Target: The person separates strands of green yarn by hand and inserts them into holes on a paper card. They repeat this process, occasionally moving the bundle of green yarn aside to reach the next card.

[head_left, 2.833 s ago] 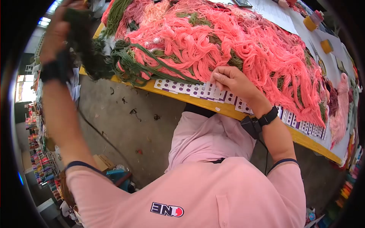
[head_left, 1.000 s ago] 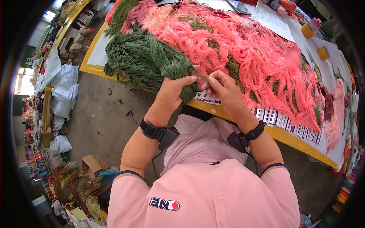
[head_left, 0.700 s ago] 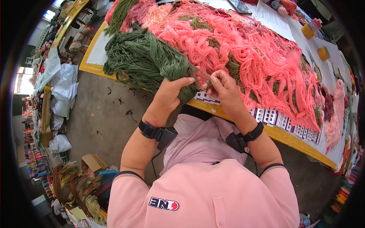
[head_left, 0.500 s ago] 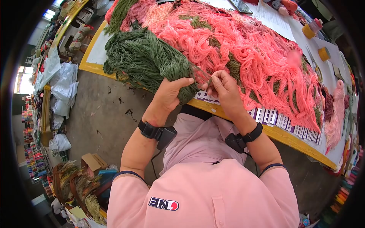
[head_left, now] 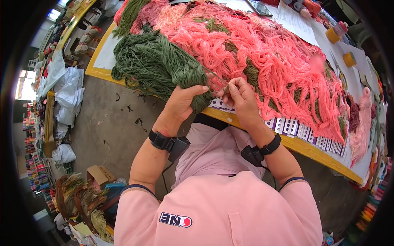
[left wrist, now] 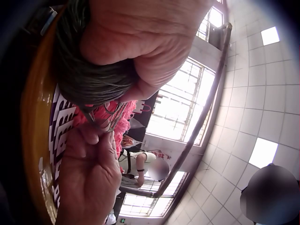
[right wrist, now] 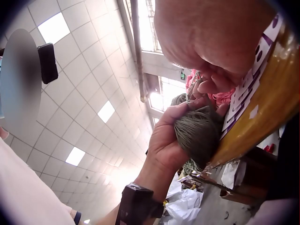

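A thick dark green yarn hank [head_left: 156, 65] lies over the table's left front edge. My left hand [head_left: 182, 102] grips its near end, thumb on top; the left wrist view shows the yarn [left wrist: 93, 79] bunched beneath the left hand [left wrist: 140, 37]. Just to the right, my right hand [head_left: 243, 98] pinches thin green strands drawn out of the hank's end. The right wrist view has the left hand [right wrist: 166, 140] curled round the green bundle [right wrist: 199, 133], with the right hand [right wrist: 211, 42] close above, its fingertips partly hidden.
Coral pink yarn [head_left: 279, 65] is heaped across the table, whose yellow edge [head_left: 316, 155] runs along the front. White cards with purple dots [head_left: 291, 126] line that edge. Yellow spools [head_left: 349, 58] and papers [head_left: 293, 20] lie farther back; white bags [head_left: 69, 92] are at the left.
The left hand has come from the far upper left to the hank's near end, and the hank now lies bunched on the table. Lately, only small shifts show in the right hand and strands.
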Action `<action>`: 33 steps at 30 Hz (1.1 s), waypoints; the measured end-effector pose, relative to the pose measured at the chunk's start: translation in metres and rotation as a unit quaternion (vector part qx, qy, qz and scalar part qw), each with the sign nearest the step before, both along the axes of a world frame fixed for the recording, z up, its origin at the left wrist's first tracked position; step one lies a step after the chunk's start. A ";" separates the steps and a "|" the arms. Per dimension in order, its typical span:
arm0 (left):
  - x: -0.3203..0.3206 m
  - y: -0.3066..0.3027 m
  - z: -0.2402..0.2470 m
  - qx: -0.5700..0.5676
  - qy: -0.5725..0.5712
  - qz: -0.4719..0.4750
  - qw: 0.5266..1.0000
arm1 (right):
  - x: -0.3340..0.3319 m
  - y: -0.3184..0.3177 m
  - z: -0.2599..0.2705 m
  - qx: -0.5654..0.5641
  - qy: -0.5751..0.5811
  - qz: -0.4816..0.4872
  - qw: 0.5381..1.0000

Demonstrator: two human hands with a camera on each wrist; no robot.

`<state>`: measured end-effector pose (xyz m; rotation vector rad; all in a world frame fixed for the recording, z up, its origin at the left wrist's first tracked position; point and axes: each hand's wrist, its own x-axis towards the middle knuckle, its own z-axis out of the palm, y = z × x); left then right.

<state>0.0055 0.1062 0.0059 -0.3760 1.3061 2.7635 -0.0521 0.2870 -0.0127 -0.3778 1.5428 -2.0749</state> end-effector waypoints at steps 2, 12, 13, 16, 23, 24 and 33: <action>0.000 -0.001 -0.003 -0.004 -0.002 0.004 1.000 | 0.000 0.000 -0.001 -0.004 -0.002 -0.001 1.000; 0.000 -0.002 -0.003 0.005 -0.003 -0.005 1.000 | 0.001 -0.001 -0.002 -0.006 -0.007 0.000 1.000; 0.000 -0.002 -0.004 0.004 -0.004 -0.001 1.000 | 0.000 -0.001 -0.003 -0.005 -0.005 0.001 1.000; 0.001 -0.001 -0.002 0.014 -0.009 0.004 1.000 | 0.000 -0.001 -0.004 -0.004 -0.003 0.004 1.000; 0.000 -0.002 -0.007 -0.017 0.012 -0.001 1.000 | 0.000 -0.002 0.000 -0.007 -0.022 0.004 1.000; 0.000 -0.002 -0.007 -0.017 0.011 -0.003 1.000 | -0.001 -0.002 0.001 -0.006 -0.022 0.006 1.000; 0.000 0.003 0.002 -0.028 0.011 0.003 1.000 | -0.004 0.000 0.010 0.053 0.016 0.077 0.995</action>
